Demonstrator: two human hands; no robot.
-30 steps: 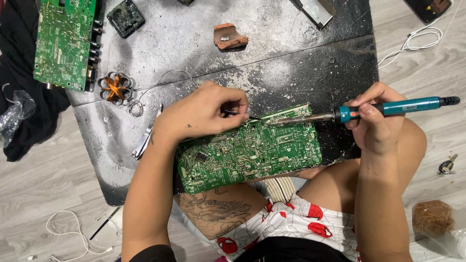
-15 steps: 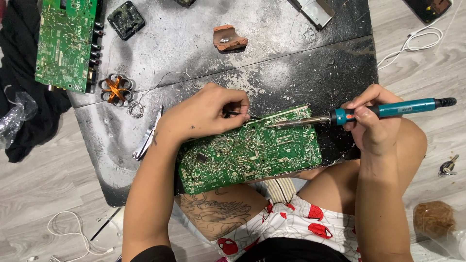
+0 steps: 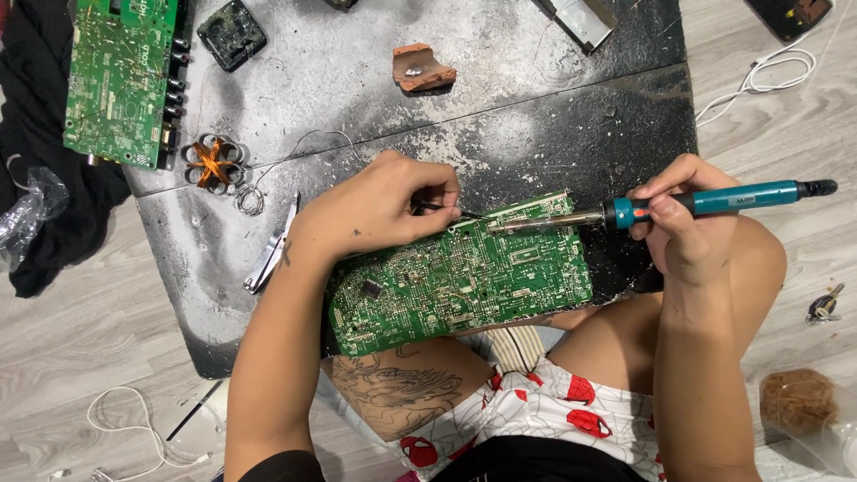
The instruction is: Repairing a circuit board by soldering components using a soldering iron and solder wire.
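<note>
A green circuit board [image 3: 464,281] lies on a dark, scorched work slab [image 3: 553,134], its near edge over my lap. My right hand [image 3: 683,223] grips a teal soldering iron [image 3: 705,201] like a pen, the metal tip [image 3: 500,225] resting at the board's far edge. My left hand [image 3: 379,210] rests on the board's upper left corner and pinches a thin dark tool [image 3: 451,211], probably tweezers, whose point meets the iron's tip.
A second green board [image 3: 120,80] lies far left beside a copper coil [image 3: 214,161] and a black square part [image 3: 230,34]. Metal clippers [image 3: 272,250] sit left of my wrist. A brown clay piece [image 3: 422,67], white cable [image 3: 768,76], keys [image 3: 823,305].
The soldering iron's tip has slid slightly left toward my left hand's tool. My left hand and the board stay put.
</note>
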